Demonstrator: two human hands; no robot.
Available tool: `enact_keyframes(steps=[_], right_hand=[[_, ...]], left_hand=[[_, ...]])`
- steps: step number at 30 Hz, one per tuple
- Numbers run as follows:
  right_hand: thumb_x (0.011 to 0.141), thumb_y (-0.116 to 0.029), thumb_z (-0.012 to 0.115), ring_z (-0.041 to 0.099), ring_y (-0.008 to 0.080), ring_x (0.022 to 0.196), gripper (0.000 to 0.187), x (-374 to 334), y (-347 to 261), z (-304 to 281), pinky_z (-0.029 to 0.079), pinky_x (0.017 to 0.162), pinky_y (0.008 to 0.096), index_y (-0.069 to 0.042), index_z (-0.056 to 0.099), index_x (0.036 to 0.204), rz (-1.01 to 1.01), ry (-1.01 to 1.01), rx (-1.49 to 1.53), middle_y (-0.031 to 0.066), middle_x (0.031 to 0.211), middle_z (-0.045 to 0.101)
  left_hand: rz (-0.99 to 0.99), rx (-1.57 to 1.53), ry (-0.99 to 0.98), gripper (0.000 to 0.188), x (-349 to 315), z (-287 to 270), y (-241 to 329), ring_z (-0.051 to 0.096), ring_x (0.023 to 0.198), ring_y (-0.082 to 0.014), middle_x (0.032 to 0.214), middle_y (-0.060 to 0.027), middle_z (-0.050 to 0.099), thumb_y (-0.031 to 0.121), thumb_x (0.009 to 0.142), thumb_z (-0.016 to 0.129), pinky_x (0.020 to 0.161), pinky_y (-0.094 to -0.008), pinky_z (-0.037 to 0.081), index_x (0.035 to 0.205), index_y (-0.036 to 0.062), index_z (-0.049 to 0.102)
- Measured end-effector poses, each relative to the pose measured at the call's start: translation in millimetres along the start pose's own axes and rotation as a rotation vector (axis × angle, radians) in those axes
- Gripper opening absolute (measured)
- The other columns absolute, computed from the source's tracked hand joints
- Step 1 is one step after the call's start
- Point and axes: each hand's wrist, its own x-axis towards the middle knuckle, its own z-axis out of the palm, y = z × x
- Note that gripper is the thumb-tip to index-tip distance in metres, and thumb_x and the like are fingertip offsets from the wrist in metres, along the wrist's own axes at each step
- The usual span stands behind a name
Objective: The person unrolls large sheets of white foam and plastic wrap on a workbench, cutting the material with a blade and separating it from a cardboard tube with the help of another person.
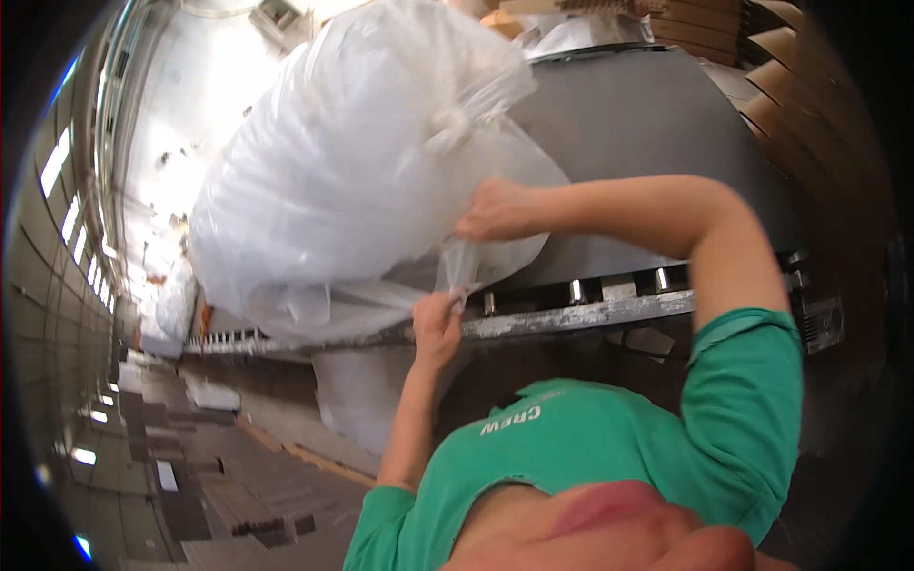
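Observation:
A large, bulging clear plastic bag (324, 162) lies on a grey belt surface in front of me. Its contents look whitish through the film, and I cannot make out what they are. My right hand (502, 209) is closed on a gathered part of the bag at its right side. Nearer to me, at the metal edge rail, my left hand (438, 324) pinches a stretched strip of the same film. That strip runs taut between the two hands. Higher up on the bag, the film bunches into a twisted fold.
The grey belt (638, 133) extends to the right of the bag, edged by a worn metal rail (562, 322) with short rollers. Flat cardboard (700, 29) is stacked at the far right. Pale film (362, 395) hangs below the rail. A plastic-wrapped bundle (175, 303) stands at the left.

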Motion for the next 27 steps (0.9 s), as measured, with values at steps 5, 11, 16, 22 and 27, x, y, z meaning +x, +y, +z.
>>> enact_keyframes(steps=[5,11,16,22,27], right_hand=[[0.079,-0.012,0.054,0.058,0.0221,0.06,0.009,-144,80,1,0.045,0.05,0.036,-0.016,0.05,0.072,0.297,-0.336,-0.245,0.0039,0.06,0.054],[0.086,-0.014,0.056,0.061,0.029,0.064,0.005,-136,27,-95,0.046,0.053,0.0407,-0.009,0.053,0.085,0.576,-0.227,-0.23,0.0099,0.068,0.06],[0.074,-0.013,0.061,0.059,0.0198,0.067,0.014,13,-72,-66,0.046,0.055,0.0333,-0.011,0.05,0.083,0.095,0.037,0.017,0.0009,0.066,0.055],[0.073,-0.013,0.057,0.059,0.0198,0.069,0.007,44,-48,2,0.045,0.059,0.0326,-0.011,0.051,0.074,-0.02,-0.072,-0.186,0.001,0.064,0.056],[0.076,-0.008,0.055,0.057,0.0214,0.066,0.012,-38,11,-42,0.044,0.058,0.034,-0.011,0.05,0.086,0.12,-0.281,-0.378,0.0021,0.066,0.055]], left_hand=[[0.077,-0.057,-0.133,0.031,1,3,2,0.055,0.086,-0.0257,0.089,-0.0058,0.059,0.002,0.075,0.06,0.076,-0.0372,0.038,0.103,0.0139,0.065],[0.016,-0.086,0.021,0.036,-25,40,-19,0.054,0.095,-0.0255,0.105,-0.0062,0.06,0.008,0.078,0.063,0.084,-0.0361,0.037,0.113,0.0172,0.062],[0.015,-0.115,-0.036,0.035,-18,37,-22,0.053,0.092,-0.0233,0.096,-0.0006,0.059,0.01,0.078,0.063,0.083,-0.0374,0.035,0.111,0.0211,0.06],[0.021,-0.163,0.06,0.03,-26,23,-15,0.054,0.086,-0.0257,0.087,-0.0036,0.058,0.004,0.075,0.059,0.076,-0.0372,0.037,0.101,0.0171,0.064],[0.112,-0.209,0.011,0.029,-36,-16,-11,0.057,0.091,-0.0247,0.101,-0.0037,0.062,0.0,0.073,0.062,0.078,-0.0349,0.039,0.097,0.0142,0.066]])
